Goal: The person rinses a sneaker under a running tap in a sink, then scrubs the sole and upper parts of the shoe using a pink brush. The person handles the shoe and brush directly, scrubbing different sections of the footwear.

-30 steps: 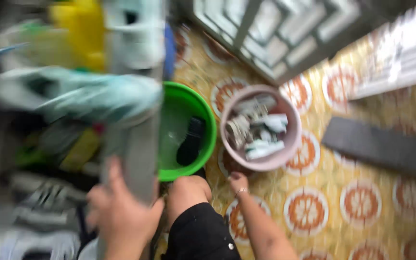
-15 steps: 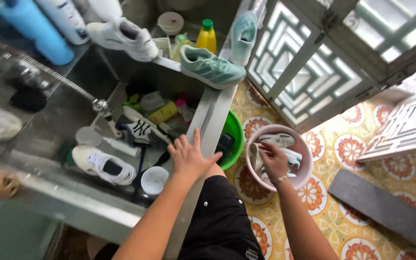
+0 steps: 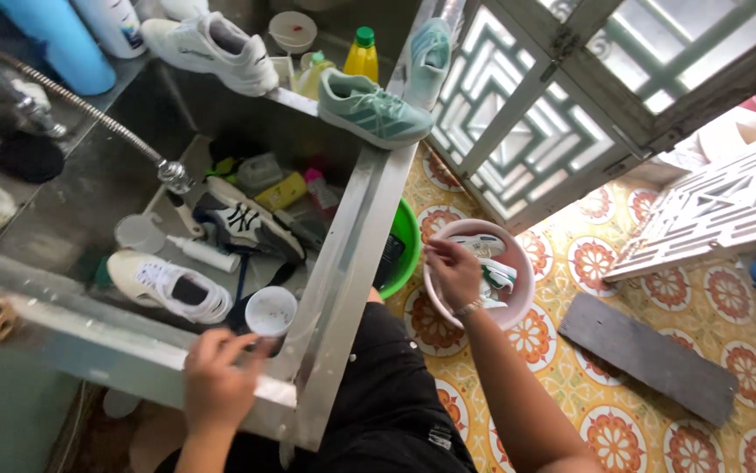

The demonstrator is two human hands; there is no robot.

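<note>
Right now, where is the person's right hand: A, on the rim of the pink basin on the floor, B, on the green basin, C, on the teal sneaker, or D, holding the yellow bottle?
A: the right hand grips the near rim of the pink basin on the tiled floor, while the left hand rests at the corner of the steel sink.

The person's left hand [image 3: 218, 378] sits at about seven o'clock in the view, back of the hand up, fingers [image 3: 239, 346] spread and pointing toward one o'clock, a little blurred. The left forearm drops straight down to six o'clock. The right hand [image 3: 453, 271] is just right of centre, fingers curled downward, with a band at the wrist. The right forearm runs from there toward five o'clock.
</note>
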